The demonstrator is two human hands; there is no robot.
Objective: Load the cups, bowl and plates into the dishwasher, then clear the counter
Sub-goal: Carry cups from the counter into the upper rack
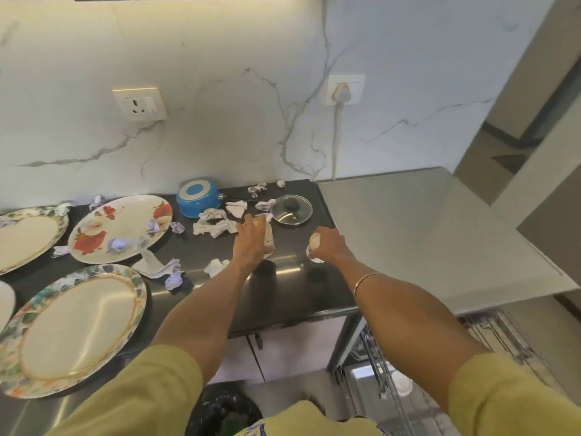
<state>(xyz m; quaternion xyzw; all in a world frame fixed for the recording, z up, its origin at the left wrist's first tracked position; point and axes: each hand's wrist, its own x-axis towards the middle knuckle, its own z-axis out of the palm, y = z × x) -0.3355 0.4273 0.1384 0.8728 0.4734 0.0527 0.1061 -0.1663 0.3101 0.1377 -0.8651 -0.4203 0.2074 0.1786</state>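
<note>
- The left hand (251,243) has its fingers curled round a cream-coloured cup (268,237) with small dark marks on its side. The cup stands on the black shiny surface (289,291).
- The right hand (327,243) grips a small white cup (315,247). The cup is tipped, with its round end facing the camera. It is held just above the surface, near the right edge.
- The two cups are near each other but apart.
- Three big oval plates lie to the left of the hands. The cream plate with red flowers (121,228) has crumpled paper balls on it. The plate with a green leafy rim (74,328) is nearest the camera. Another leafy plate (30,237) is at the far left, cut off by the edge of the view.
- Crumpled bits of white and purple paper (213,225) are scattered over the surface, between the plates and the cups.
- A blue pot turned upside down (198,199) sits near the wall. A round glass lid with a dark knob (291,209) lies flat just behind the hands.
- A pale grey top (424,234) joins the black surface on the right.
- Below it is a wire dishwasher rack (393,372) with one white round thing in it.
- The wall is white marble with grey lines. It has a white socket (140,103) and a plug with a white cord (341,94).
- A black bin (220,410) stands on the floor.
- The person wears yellow-green sleeves (151,398) and a thin gold bangle (366,280) on the right arm.
</note>
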